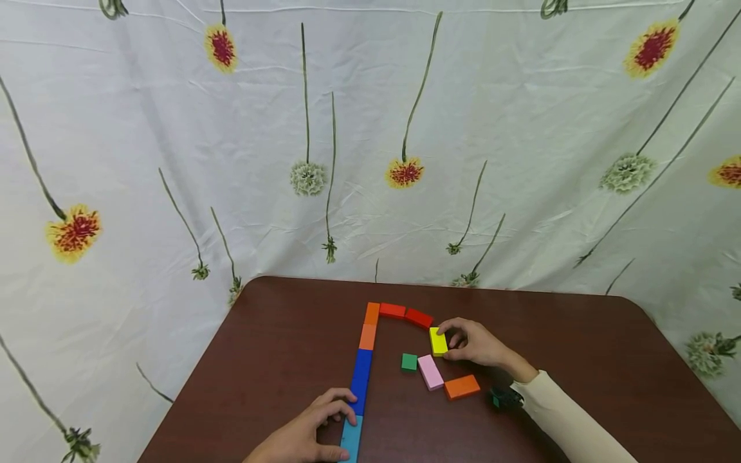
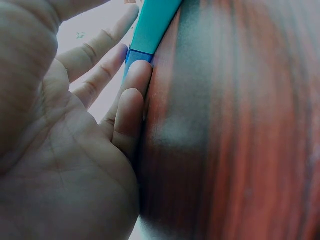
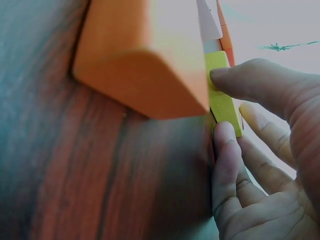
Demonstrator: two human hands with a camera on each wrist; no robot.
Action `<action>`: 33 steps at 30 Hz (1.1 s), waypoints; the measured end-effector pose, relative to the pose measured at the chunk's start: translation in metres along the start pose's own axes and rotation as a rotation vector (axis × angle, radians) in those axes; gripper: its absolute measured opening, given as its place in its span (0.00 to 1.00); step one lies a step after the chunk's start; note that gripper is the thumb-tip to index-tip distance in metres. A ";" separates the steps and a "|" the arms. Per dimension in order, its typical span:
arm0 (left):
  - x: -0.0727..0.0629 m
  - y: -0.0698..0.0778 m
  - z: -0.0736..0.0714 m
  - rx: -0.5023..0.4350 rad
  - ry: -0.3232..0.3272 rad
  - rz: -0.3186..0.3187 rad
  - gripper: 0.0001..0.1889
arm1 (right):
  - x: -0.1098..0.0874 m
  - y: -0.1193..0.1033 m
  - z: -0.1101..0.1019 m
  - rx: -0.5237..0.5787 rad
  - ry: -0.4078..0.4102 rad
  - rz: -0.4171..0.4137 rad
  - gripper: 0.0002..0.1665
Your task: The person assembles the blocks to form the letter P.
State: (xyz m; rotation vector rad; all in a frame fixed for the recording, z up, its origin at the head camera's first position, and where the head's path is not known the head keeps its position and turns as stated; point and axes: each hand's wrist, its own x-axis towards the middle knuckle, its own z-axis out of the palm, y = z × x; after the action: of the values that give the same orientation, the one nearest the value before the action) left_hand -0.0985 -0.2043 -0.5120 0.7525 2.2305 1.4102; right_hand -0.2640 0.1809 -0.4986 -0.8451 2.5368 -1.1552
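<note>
My right hand (image 1: 477, 343) pinches a yellow block (image 1: 439, 342) between thumb and fingers, just below the end of a red block (image 1: 419, 317). The right wrist view also shows the thumb on the yellow block (image 3: 222, 95). My left hand (image 1: 312, 424) lies at the near end of a straight row, its loosely bent fingers touching a dark blue block (image 1: 361, 379) and a light blue block (image 1: 351, 440). In the left wrist view its fingers stretch along the teal-looking block (image 2: 155, 25). Two orange blocks (image 1: 370, 325) continue the row away from me, and a second red block (image 1: 392, 310) adjoins its far end.
Between the hands lie a small green block (image 1: 409, 362), a pink block (image 1: 430, 372) and an orange block (image 1: 462, 387) touching the pink one's corner. A dark device (image 1: 508, 397) sits at the right wrist. Behind the brown table (image 1: 278, 334) hangs a flowered cloth (image 1: 359, 128).
</note>
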 end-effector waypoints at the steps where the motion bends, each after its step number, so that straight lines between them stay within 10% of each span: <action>1: 0.000 0.000 0.000 0.000 0.000 -0.001 0.14 | 0.000 0.000 0.000 0.000 0.001 0.000 0.26; 33: 0.000 0.000 0.000 0.003 0.000 0.002 0.14 | -0.001 0.000 0.000 0.000 0.015 -0.016 0.26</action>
State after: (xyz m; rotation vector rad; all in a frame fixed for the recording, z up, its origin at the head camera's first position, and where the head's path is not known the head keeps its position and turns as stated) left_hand -0.0985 -0.2042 -0.5120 0.7563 2.2333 1.4085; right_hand -0.2636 0.1812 -0.4990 -0.8617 2.5464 -1.1708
